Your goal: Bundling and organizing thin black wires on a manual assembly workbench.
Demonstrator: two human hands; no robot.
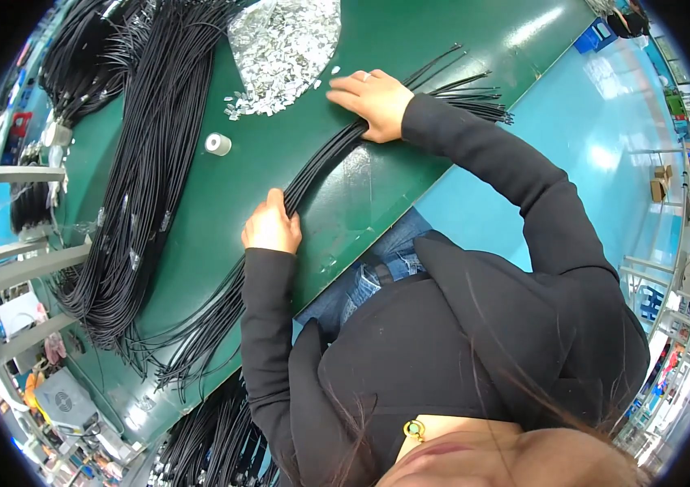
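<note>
A long bundle of thin black cables [321, 166] slants across the green table, its tips fanned out at the upper right and its other end loose at the lower left. My left hand [273, 226] is closed around the bundle near its middle. Farther up, my right hand [379, 101] lies over the cables with its fingers stretched out to the left and slightly blurred. The thumb of that hand rests by the bundle, and its palm hides a stretch of the cables. Close to the right fingertips are a few small clear pieces from a pile.
A plastic bag of small clear pieces [284, 49] lies spilling at the back. A white roll [217, 144] sits on the green table [199, 268]. Thick black cable bundles [154, 154] cover the left side, beside a metal rail [28, 272]. More cables [215, 442] hang below the table edge.
</note>
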